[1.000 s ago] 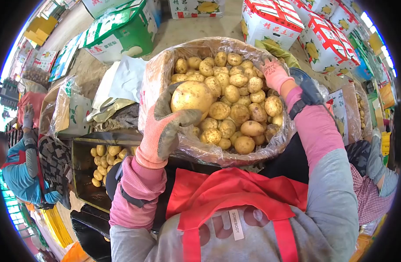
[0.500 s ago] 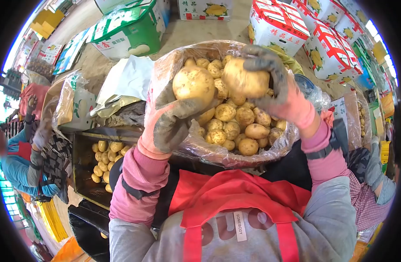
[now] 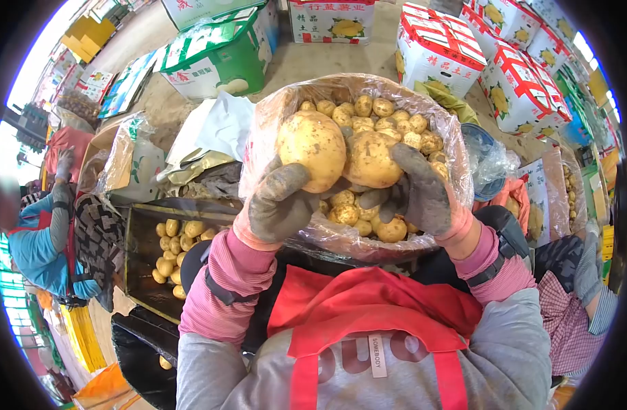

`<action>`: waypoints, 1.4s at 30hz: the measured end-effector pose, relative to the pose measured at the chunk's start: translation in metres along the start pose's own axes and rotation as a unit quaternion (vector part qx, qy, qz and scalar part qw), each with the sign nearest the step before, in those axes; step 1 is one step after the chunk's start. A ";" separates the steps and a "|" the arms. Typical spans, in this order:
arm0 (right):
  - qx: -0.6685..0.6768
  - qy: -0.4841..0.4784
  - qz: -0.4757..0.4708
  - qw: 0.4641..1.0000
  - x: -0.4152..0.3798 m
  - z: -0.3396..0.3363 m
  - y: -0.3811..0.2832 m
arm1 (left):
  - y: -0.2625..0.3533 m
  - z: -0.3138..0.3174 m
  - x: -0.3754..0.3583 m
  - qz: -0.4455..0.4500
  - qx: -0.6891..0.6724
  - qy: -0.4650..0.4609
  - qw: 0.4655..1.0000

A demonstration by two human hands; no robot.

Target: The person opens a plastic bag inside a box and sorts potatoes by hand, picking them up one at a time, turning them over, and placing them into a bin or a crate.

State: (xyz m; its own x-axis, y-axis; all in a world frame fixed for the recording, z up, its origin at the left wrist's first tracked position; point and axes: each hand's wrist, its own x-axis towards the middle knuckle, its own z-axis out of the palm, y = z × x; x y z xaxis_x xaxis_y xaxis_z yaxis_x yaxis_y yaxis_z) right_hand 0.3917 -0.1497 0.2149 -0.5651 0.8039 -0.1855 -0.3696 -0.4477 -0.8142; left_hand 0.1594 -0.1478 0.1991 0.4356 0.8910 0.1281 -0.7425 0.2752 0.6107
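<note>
Item: large potato, left (image 3: 311, 150). Yellow skin with dark specks, rounded, bigger than its neighbour. Location: raised above the near left part of a carton (image 3: 313, 83) lined with clear plastic film (image 3: 461, 171). Holder: the left hand (image 3: 279, 201), in a grey and pink glove, closed about its lower near side; the fingers beneath are partly hidden.

Item: large potato, right (image 3: 369, 159). Speckled, slightly smaller. Location: beside the first, also above the carton; whether the two touch cannot be told. Holder: the right hand (image 3: 426, 195), similarly gloved, gripping its right side and underside.

Contents of carton: many smaller potatoes (image 3: 391, 229), loosely heaped.

Adjacent, left: dark crate (image 3: 144, 256) with paler potatoes (image 3: 168, 247) inside.

Handling, as judged: firm and stiff, heavy for a potato, too broad for a light pinch. Skin dry-looking, perhaps dusty, so moderately grippy under gloves; liable to bruise or scuff if dropped. Best hold: palm beneath, thumb and fingers spread around the widest part.
</note>
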 end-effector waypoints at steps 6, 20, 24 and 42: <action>-0.036 0.028 0.101 0.994 -0.001 0.002 -0.007 | -0.004 0.010 0.005 -0.023 0.000 -0.013 1.000; -0.073 -0.029 -0.017 0.997 -0.004 0.012 -0.003 | 0.010 0.001 0.008 -0.013 -0.008 0.076 0.997; -0.095 -0.020 -0.085 0.992 0.003 0.008 -0.003 | 0.009 -0.005 0.010 -0.018 -0.108 0.023 0.994; -0.149 0.050 -0.133 0.979 0.008 -0.020 0.016 | -0.015 0.024 0.003 -0.009 0.092 0.057 0.994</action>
State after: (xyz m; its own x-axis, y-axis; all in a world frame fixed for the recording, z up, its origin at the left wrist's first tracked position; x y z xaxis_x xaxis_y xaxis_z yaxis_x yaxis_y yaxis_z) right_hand 0.3960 -0.1424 0.1895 -0.3970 0.9177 0.0134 -0.2537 -0.0957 -0.9625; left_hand 0.1841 -0.1580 0.2094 0.3796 0.9246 0.0322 -0.6243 0.2303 0.7464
